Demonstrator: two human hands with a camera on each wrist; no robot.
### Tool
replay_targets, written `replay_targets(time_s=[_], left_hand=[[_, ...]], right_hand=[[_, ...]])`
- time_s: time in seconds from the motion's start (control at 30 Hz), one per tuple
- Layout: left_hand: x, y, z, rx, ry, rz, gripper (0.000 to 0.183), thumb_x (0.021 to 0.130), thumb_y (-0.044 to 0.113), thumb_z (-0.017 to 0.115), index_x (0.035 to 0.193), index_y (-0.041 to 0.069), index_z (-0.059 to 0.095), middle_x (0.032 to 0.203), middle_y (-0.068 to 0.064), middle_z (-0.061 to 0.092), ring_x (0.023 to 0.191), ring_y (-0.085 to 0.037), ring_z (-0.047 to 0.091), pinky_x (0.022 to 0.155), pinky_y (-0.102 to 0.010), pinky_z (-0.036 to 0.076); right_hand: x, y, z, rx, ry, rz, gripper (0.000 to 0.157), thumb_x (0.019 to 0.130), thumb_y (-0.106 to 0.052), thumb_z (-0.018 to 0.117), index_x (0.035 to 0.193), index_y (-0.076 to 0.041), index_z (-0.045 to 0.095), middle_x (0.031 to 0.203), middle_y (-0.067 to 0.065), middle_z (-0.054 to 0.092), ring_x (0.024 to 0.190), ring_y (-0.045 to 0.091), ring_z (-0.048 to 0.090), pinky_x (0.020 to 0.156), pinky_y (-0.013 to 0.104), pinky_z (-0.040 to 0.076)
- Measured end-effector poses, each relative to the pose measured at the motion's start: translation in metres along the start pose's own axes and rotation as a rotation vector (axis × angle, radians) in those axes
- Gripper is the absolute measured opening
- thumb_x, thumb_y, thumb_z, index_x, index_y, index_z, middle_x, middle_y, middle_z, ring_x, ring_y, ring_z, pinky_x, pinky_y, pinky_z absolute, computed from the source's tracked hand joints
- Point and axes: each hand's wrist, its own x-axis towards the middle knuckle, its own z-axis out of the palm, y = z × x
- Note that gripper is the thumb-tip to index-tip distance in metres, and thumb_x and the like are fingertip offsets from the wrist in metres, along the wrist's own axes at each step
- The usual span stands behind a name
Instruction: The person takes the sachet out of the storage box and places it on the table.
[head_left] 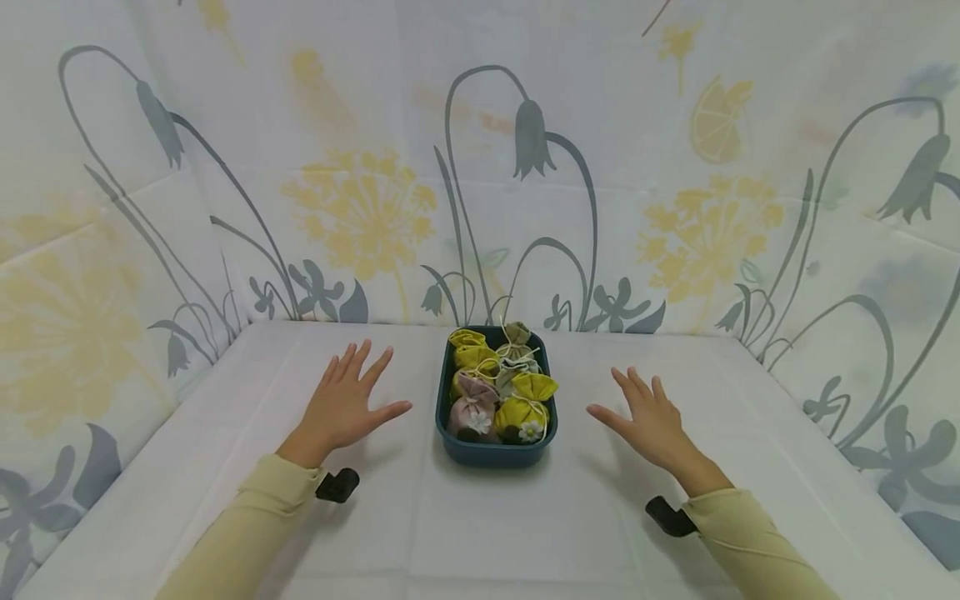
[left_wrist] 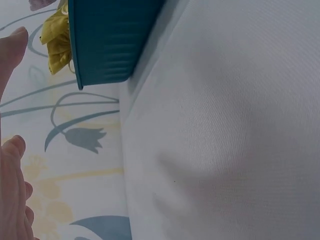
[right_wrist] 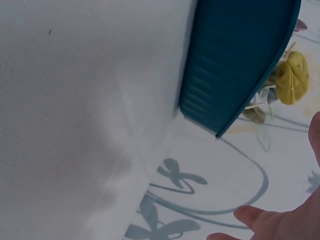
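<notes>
A teal plastic basket (head_left: 495, 454) stands in the middle of the table, filled with several small drawstring pouches. At its front right is a yellow pouch (head_left: 525, 404) with a white flower, beside a pink pouch (head_left: 474, 408) with a similar flower. Behind them lie another yellow pouch (head_left: 472, 350), an olive pouch (head_left: 517, 340) and a pale grey one, partly hidden. My left hand (head_left: 345, 408) hovers left of the basket, fingers spread and holding nothing. To the right, my right hand (head_left: 652, 421) is held likewise, apart from the basket.
White cloth covers the table (head_left: 480, 533). A curtain (head_left: 637, 242) printed with grey and yellow flowers hangs behind and along both sides. Black wrist cameras sit under the sleeves, one of them the left camera (head_left: 337, 485).
</notes>
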Motion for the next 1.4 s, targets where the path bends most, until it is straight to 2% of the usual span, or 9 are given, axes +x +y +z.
replay_targets(time_s=[0.17, 0.37, 0.47, 0.63, 0.9, 1.17, 1.4], left_hand=[[0.005, 0.006, -0.001, 0.0, 0.005, 0.022, 0.088, 0.082, 0.068, 0.049, 0.148, 0.014, 0.026, 0.152, -0.019, 0.014, 0.139, -0.036, 0.005, 0.109, -0.051, 0.003], [0.008, 0.014, -0.001, -0.024, 0.065, 0.067, 0.091, 0.081, 0.074, 0.042, 0.147, 0.012, 0.03, 0.15, -0.02, 0.022, 0.138, -0.037, 0.011, 0.109, -0.052, 0.009], [0.01, 0.018, -0.002, -0.031, 0.076, 0.084, 0.09, 0.082, 0.073, 0.043, 0.146, 0.012, 0.031, 0.149, -0.02, 0.024, 0.137, -0.037, 0.014, 0.109, -0.052, 0.011], [0.015, 0.025, -0.002, -0.05, 0.066, 0.102, 0.083, 0.084, 0.062, 0.053, 0.147, 0.012, 0.03, 0.149, -0.019, 0.025, 0.137, -0.037, 0.014, 0.108, -0.052, 0.015], [0.021, 0.035, -0.001, -0.11, 0.049, 0.138, 0.08, 0.085, 0.058, 0.056, 0.147, 0.015, 0.03, 0.149, -0.016, 0.025, 0.138, -0.034, 0.017, 0.108, -0.05, 0.017], [0.024, 0.042, 0.003, -0.151, 0.04, 0.167, 0.079, 0.085, 0.061, 0.053, 0.147, 0.017, 0.031, 0.149, -0.013, 0.026, 0.137, -0.032, 0.019, 0.105, -0.053, 0.022], [0.029, 0.048, 0.006, -0.214, 0.033, 0.209, 0.073, 0.088, 0.056, 0.052, 0.146, 0.016, 0.032, 0.148, -0.012, 0.028, 0.136, -0.03, 0.024, 0.104, -0.052, 0.025]], right_hand=[[0.003, -0.005, 0.002, 0.059, -0.034, 0.02, 0.088, 0.087, -0.06, 0.05, 0.147, -0.004, 0.02, 0.15, 0.028, 0.01, 0.131, 0.055, -0.003, 0.093, 0.074, 0.008], [0.008, -0.008, 0.007, 0.123, -0.068, 0.036, 0.087, 0.088, -0.059, 0.049, 0.148, -0.003, 0.019, 0.15, 0.027, 0.008, 0.132, 0.053, -0.004, 0.093, 0.075, 0.005], [0.011, -0.009, 0.01, 0.141, -0.077, 0.028, 0.086, 0.089, -0.058, 0.048, 0.148, -0.003, 0.019, 0.15, 0.027, 0.009, 0.132, 0.053, -0.003, 0.092, 0.075, 0.006], [0.013, -0.013, 0.013, 0.196, -0.085, 0.007, 0.083, 0.09, -0.056, 0.048, 0.148, -0.004, 0.018, 0.151, 0.026, 0.007, 0.133, 0.052, -0.004, 0.096, 0.072, 0.003], [0.018, -0.02, 0.017, 0.296, -0.114, -0.016, 0.08, 0.093, -0.051, 0.046, 0.148, -0.002, 0.015, 0.15, 0.027, 0.005, 0.134, 0.049, -0.001, 0.101, 0.066, 0.004], [0.021, -0.029, 0.023, 0.364, -0.152, 0.001, 0.079, 0.094, -0.05, 0.045, 0.149, -0.004, 0.013, 0.151, 0.025, 0.006, 0.137, 0.042, 0.005, 0.104, 0.062, 0.01], [0.025, -0.033, 0.028, 0.427, -0.186, 0.019, 0.079, 0.094, -0.053, 0.044, 0.15, -0.008, 0.011, 0.152, 0.022, 0.006, 0.138, 0.04, 0.004, 0.104, 0.061, 0.01]])
